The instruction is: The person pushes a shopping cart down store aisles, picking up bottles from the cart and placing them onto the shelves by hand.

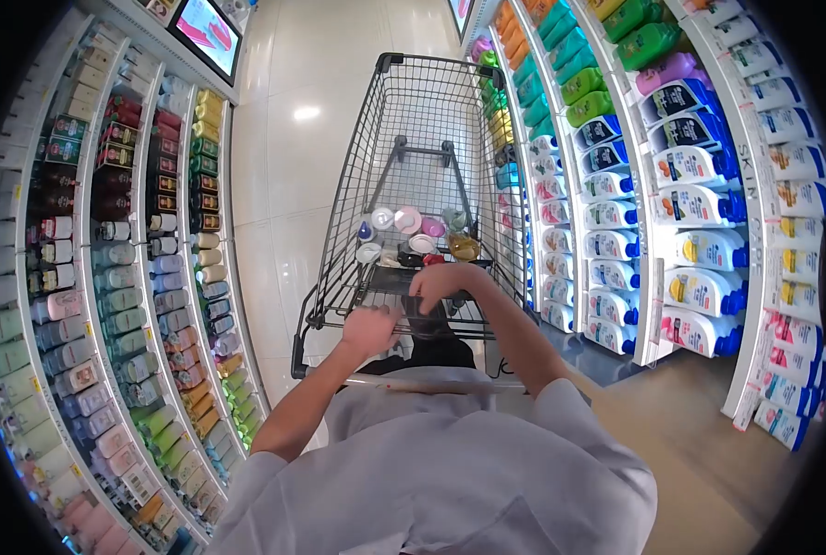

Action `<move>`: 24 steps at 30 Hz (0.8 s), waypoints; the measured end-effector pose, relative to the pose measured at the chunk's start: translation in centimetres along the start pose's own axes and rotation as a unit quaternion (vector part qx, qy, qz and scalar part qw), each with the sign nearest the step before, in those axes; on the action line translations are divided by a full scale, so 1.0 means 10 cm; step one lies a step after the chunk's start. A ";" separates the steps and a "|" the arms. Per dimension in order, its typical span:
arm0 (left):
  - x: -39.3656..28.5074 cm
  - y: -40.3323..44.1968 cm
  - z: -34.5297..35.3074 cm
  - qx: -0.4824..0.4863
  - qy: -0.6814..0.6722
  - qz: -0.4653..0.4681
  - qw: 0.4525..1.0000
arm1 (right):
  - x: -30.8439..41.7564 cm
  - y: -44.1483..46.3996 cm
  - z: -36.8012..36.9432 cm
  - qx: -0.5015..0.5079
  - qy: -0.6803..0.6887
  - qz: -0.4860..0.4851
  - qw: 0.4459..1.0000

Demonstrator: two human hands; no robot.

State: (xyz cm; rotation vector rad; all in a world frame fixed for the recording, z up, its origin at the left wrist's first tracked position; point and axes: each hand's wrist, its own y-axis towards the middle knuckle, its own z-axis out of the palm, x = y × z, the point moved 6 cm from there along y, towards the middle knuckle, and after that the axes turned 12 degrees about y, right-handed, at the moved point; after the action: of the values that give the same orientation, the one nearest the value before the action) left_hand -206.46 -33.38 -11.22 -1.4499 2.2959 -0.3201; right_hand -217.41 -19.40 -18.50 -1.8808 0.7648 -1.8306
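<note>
In front of my body stands a dark wire shopping cart (339, 199). My right hand (445, 282) is over its near end, fingers curled down around the top of a dark, glossy bottle-like thing (426, 320), whose exact kind I cannot make out. My left hand (371, 328) is closed just left of that thing, by the cart's near edge; what its fingers hold, if anything, is hidden. Beyond the hands, several containers lie in the cart, among them a pink-and-white round one (407, 220), a purple one (431, 227) and a yellowish bottle (465, 247).
Shelves of bottles (121, 305) line the left side. On the right, shelves hold white bottles with blue caps (700, 289) and green bottles (647, 43), close to the cart's side. Pale tiled floor (288, 157) runs ahead. A lit screen (206, 35) hangs at upper left.
</note>
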 end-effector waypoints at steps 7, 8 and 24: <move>0.05 0.45 -0.22 0.013 -0.027 -0.008 1.000 | -0.10 1.26 -1.12 -0.286 0.073 0.025 0.955; 0.05 0.51 -0.25 0.018 -0.032 -0.014 0.999 | -0.14 1.48 -1.14 -0.292 0.050 0.035 0.954; 0.08 1.09 -0.51 -0.069 -0.101 -0.050 0.991 | 0.18 1.25 -1.59 -0.405 0.128 -0.022 0.905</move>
State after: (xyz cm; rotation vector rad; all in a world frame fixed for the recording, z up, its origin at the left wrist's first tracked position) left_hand -217.91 -29.44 -11.15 -1.5890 2.1234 -0.0393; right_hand -234.52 -28.74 -24.05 -2.1222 1.8123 -1.9793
